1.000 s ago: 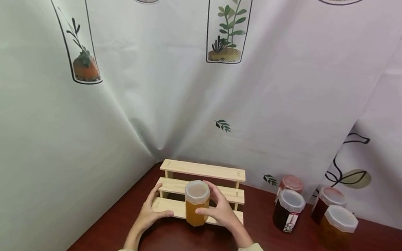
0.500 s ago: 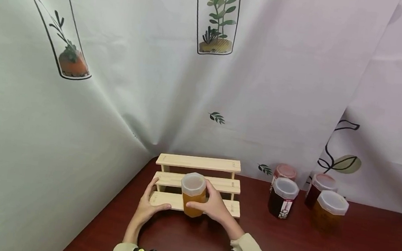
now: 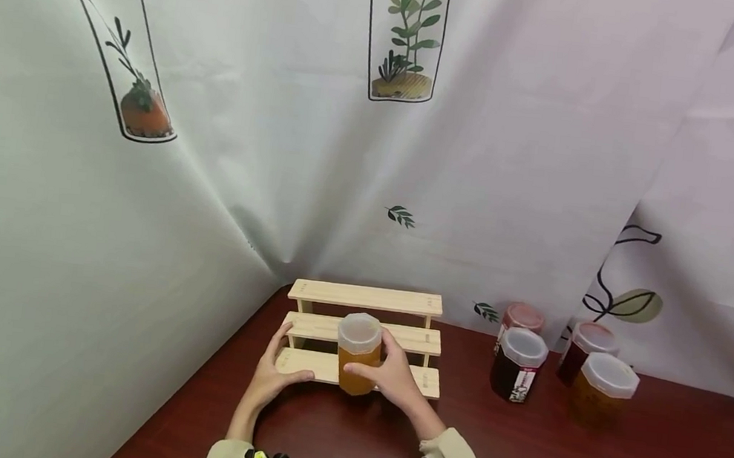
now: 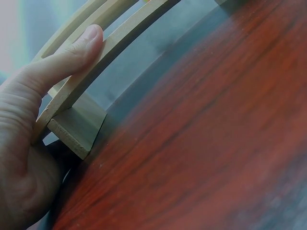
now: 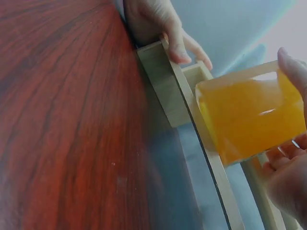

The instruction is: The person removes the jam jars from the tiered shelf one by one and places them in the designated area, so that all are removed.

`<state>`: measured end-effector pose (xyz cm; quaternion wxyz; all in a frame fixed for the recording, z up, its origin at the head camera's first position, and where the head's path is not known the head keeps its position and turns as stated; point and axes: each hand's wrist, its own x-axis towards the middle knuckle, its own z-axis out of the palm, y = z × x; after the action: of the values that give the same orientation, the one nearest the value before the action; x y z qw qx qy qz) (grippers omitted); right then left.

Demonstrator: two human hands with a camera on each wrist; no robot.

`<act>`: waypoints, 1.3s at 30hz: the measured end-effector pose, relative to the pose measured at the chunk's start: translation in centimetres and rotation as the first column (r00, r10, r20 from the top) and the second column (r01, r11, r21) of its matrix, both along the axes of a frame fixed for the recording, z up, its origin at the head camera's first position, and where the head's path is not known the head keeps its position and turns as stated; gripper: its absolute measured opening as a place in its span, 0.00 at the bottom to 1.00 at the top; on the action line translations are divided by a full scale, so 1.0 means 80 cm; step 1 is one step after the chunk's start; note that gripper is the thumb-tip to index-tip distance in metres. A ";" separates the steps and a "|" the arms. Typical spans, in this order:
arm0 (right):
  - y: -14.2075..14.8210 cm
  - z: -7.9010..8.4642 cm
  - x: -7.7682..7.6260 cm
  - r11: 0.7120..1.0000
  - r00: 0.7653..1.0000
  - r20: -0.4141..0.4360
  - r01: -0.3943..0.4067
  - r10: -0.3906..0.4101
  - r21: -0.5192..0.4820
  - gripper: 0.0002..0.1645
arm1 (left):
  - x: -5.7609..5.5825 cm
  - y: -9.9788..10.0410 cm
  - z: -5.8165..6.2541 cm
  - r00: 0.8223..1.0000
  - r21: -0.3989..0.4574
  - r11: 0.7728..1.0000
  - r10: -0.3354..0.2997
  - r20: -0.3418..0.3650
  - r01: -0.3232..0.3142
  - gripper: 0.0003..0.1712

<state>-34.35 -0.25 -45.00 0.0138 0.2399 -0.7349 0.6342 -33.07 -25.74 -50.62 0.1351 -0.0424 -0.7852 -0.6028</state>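
Observation:
A three-step wooden display rack [image 3: 363, 296] stands on the dark red table. My left hand [image 3: 269, 383] holds its left end, the thumb [image 4: 81, 50] over the front edge of the lowest step and the fingers reaching back along the side. My right hand [image 3: 400, 379] grips an eight-sided jar [image 3: 358, 366] of orange-yellow contents with a frosted white lid. Upright, the jar overlaps the middle of the lowest step; in the right wrist view its base is right at the step's front board [image 5: 218, 167]. Thumb and fingers are on opposite sides of it.
To the right stand a dark jar with a white lid [image 3: 519, 364], an amber jar [image 3: 603, 392], and two red-lidded jars [image 3: 589, 349] behind them. A white printed cloth [image 3: 482, 159] hangs behind the table and along the left side.
Both hands keep their holds on the rack and the jar. The jar is slightly closer over the lowest step than a second ago. The head view has shifted a little.

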 end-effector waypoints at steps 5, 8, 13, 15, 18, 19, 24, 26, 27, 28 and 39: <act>0.018 0.013 -0.002 0.999 0.999 0.023 0.023 -0.022 -0.030 0.41 | -0.003 0.008 -0.003 1.000 0.013 1.000 0.009 0.008 -0.009 0.63; 0.034 0.032 -0.003 0.998 0.998 -0.018 0.057 -0.057 -0.042 0.42 | -0.009 0.012 -0.001 1.000 0.015 1.000 0.003 -0.009 -0.003 0.62; 0.073 0.064 -0.004 0.985 0.983 -0.078 0.163 -0.166 -0.050 0.42 | -0.015 0.014 0.003 1.000 0.022 1.000 -0.014 -0.022 0.014 0.62; 0.091 0.072 -0.005 0.976 0.973 -0.086 0.210 -0.214 -0.049 0.42 | -0.015 0.012 0.004 1.000 0.035 0.999 0.002 -0.011 -0.001 0.63; 0.121 0.080 -0.007 0.956 0.952 -0.087 0.289 -0.293 -0.057 0.41 | -0.014 0.010 0.006 1.000 0.035 0.999 0.007 -0.003 -0.007 0.63; 0.132 0.083 -0.007 0.946 0.942 -0.088 0.320 -0.324 -0.057 0.40 | -0.013 0.009 0.006 1.000 0.033 0.999 0.006 -0.003 -0.006 0.63; 0.191 0.085 0.007 0.874 0.867 -0.125 0.486 -0.483 -0.003 0.39 | -0.007 0.008 0.002 1.000 0.034 0.999 -0.006 -0.005 0.006 0.62; 0.215 0.080 0.019 0.845 0.840 -0.139 0.534 -0.525 0.034 0.39 | -0.001 0.008 -0.002 1.000 0.022 1.000 -0.002 0.003 0.001 0.62; 0.227 0.076 0.025 0.831 0.827 -0.145 0.554 -0.543 0.051 0.38 | 0.003 0.007 -0.003 1.000 0.015 1.000 0.002 0.009 -0.002 0.62; 0.238 0.073 0.031 0.821 0.820 -0.143 0.567 -0.555 0.066 0.39 | 0.006 0.007 -0.004 1.000 0.007 1.000 0.008 0.016 -0.008 0.62; 0.323 0.055 0.064 0.675 0.686 0.004 0.716 -0.728 0.176 0.41 | 0.005 0.001 0.001 1.000 0.002 1.000 0.005 -0.010 -0.005 0.62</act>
<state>-29.22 25.59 -40.57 0.2168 -0.0930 -0.8181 0.5244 -32.70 -25.69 -50.54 0.1407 -0.0434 -0.7840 -0.6030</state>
